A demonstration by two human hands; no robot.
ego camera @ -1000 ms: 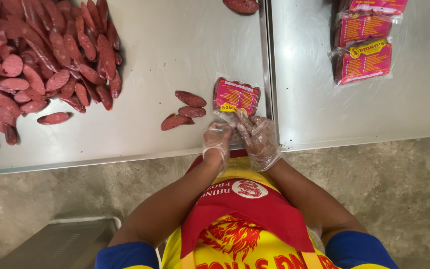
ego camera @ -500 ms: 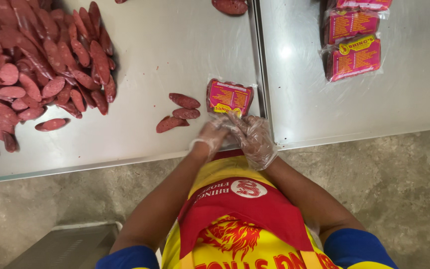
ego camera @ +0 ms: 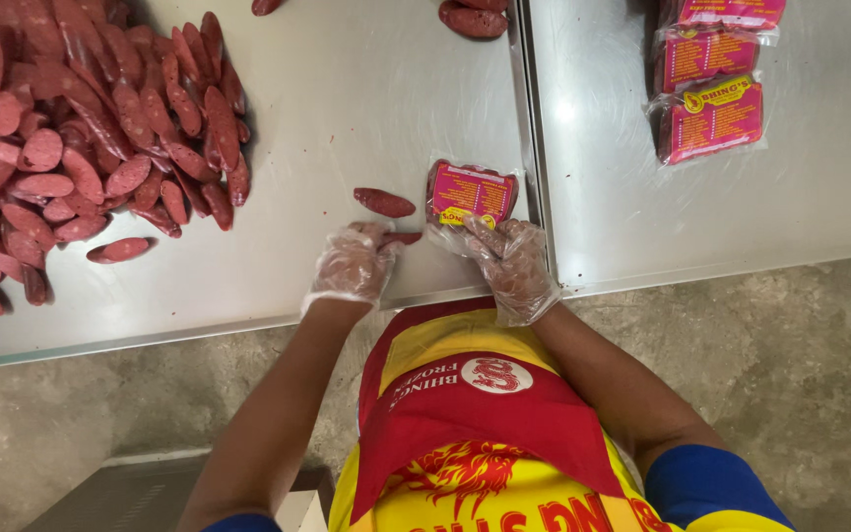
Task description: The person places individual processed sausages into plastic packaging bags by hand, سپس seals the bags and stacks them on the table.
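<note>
Both my hands wear clear plastic gloves at the near edge of a steel table (ego camera: 347, 89). My left hand (ego camera: 352, 266) is curled over a dark red sausage (ego camera: 404, 238), whose end sticks out from under the fingers. My right hand (ego camera: 509, 261) pinches the near open edge of a small clear bag (ego camera: 472, 192) with a pink and yellow label; the bag lies flat with sausages inside. One loose sausage (ego camera: 384, 202) lies just beyond my left hand, left of the bag.
A large pile of red sausages (ego camera: 71, 138) covers the table's left side. Filled labelled packs (ego camera: 711, 118) lie on the adjoining steel table to the right, past the seam (ego camera: 529, 148). More sausages (ego camera: 475, 20) sit at the far edge. Concrete floor lies below.
My left hand has left the bag's edge and moved left onto the loose sausages, covering one. My right hand has stayed on the bag.
</note>
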